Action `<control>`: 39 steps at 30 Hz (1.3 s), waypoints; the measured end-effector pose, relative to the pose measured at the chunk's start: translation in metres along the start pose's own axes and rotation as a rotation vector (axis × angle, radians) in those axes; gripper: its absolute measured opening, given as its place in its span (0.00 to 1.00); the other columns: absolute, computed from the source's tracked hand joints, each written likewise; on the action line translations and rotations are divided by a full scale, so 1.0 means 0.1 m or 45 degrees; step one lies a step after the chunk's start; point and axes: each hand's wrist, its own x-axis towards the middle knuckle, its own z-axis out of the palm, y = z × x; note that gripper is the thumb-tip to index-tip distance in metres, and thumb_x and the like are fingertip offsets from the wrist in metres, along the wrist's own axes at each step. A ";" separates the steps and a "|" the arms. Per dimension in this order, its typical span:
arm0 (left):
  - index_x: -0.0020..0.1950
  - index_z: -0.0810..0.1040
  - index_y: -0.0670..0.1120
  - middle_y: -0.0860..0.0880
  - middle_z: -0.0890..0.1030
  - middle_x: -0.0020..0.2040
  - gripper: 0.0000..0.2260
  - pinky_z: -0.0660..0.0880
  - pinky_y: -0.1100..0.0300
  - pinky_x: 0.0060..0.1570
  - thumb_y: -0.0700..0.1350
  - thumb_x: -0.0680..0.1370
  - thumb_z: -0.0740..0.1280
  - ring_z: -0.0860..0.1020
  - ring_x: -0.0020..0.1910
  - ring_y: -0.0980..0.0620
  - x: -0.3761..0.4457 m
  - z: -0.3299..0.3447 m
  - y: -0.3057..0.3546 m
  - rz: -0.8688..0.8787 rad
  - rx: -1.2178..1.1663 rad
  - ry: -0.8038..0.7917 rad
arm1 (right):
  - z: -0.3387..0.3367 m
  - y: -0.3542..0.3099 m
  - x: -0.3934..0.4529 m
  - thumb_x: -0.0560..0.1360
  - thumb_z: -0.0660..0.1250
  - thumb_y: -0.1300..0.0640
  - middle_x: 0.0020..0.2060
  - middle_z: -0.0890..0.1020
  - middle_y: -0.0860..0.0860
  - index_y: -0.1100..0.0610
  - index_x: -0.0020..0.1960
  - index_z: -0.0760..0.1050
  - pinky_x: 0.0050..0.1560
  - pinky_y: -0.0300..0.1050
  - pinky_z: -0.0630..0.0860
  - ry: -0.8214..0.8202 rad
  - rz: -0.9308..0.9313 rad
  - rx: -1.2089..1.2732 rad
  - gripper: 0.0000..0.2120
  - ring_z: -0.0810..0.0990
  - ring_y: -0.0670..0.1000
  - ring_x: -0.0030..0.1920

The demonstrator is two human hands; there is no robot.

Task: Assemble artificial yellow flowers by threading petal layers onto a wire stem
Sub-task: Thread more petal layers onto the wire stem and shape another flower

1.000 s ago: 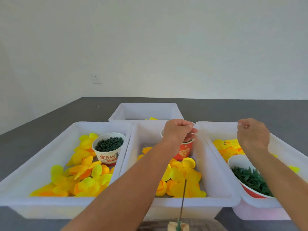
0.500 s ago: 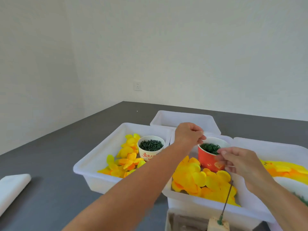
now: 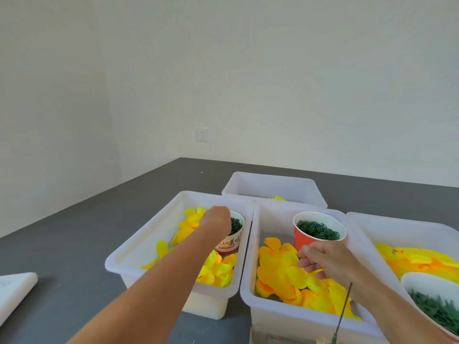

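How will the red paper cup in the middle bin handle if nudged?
The red paper cup looks light: thin paper, small green rings inside. It stands taller than its base, so it may tip. The petals beside it could cushion a slide.

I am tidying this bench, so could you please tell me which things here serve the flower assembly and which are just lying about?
For the job:
- yellow fabric petals in the white plastic bins
- white paper cup and red paper cup of green pieces
- thin wire stem

Lying about:
- white folded cloth
- wall socket
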 end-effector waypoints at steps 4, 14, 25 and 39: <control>0.61 0.73 0.39 0.41 0.77 0.59 0.13 0.73 0.57 0.53 0.36 0.77 0.60 0.76 0.59 0.45 0.08 -0.02 0.00 0.028 0.084 -0.034 | -0.02 0.00 -0.02 0.78 0.63 0.56 0.33 0.85 0.47 0.56 0.42 0.80 0.34 0.37 0.73 0.028 -0.015 0.001 0.10 0.80 0.43 0.34; 0.57 0.75 0.41 0.43 0.79 0.55 0.09 0.72 0.58 0.47 0.40 0.77 0.64 0.78 0.55 0.45 0.11 0.03 -0.06 0.092 0.102 0.023 | -0.04 -0.01 -0.01 0.77 0.63 0.56 0.31 0.84 0.46 0.56 0.40 0.80 0.33 0.37 0.72 0.091 -0.016 -0.004 0.10 0.80 0.42 0.32; 0.38 0.77 0.41 0.43 0.80 0.32 0.06 0.80 0.62 0.32 0.33 0.74 0.68 0.79 0.26 0.53 -0.16 -0.31 -0.04 0.006 -1.216 0.202 | -0.05 -0.02 -0.03 0.76 0.65 0.57 0.32 0.84 0.47 0.56 0.41 0.80 0.33 0.36 0.72 0.118 -0.075 0.038 0.08 0.80 0.43 0.34; 0.45 0.76 0.43 0.49 0.82 0.31 0.11 0.76 0.63 0.33 0.29 0.70 0.70 0.81 0.30 0.51 -1.46 -0.80 0.71 0.615 -1.761 0.089 | -0.24 -0.68 -0.90 0.59 0.75 0.51 0.35 0.85 0.53 0.53 0.40 0.85 0.33 0.35 0.75 -0.044 -0.589 0.553 0.11 0.82 0.44 0.35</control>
